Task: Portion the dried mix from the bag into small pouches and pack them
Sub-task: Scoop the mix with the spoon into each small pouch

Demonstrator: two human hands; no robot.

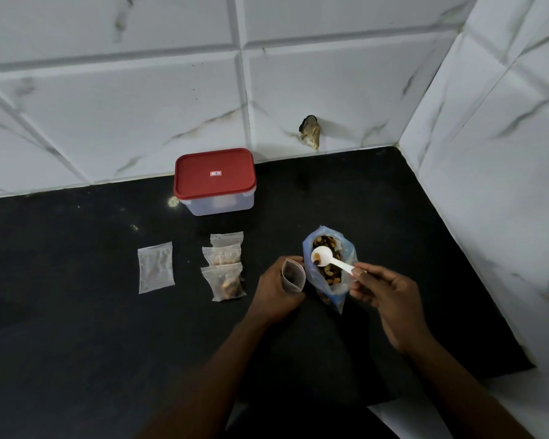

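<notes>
Your right hand (384,293) pinches the tail end of a white plastic spoon (330,262) between thumb and fingertips. The spoon runs toward 10 o'clock from that pinch, and its bowl sits over the open mouth of the blue-tinted bag (341,291), carrying only a piece or two. The dried mix (325,240) fills the bag under and beyond the bowl. The bag stands slumped on the black counter (76,312), just at 9 o'clock of your right fingertips.

Your left hand (276,289) curls round a small clear pouch (293,275), holding it mouth-up and open. The pouch is just beside the bag's wall, at 9 o'clock of the spoon bowl; whether pouch and bag touch cannot be told.

At 9 o'clock of the left hand, three filled pouches (225,282) lie overlapping in a row running toward 12 o'clock. Farther out at 9 o'clock, a flatter pouch (156,267) lies alone. At 11 o'clock, a clear container with a red lid (215,182) stands closed against the tiled wall (108,106).
</notes>
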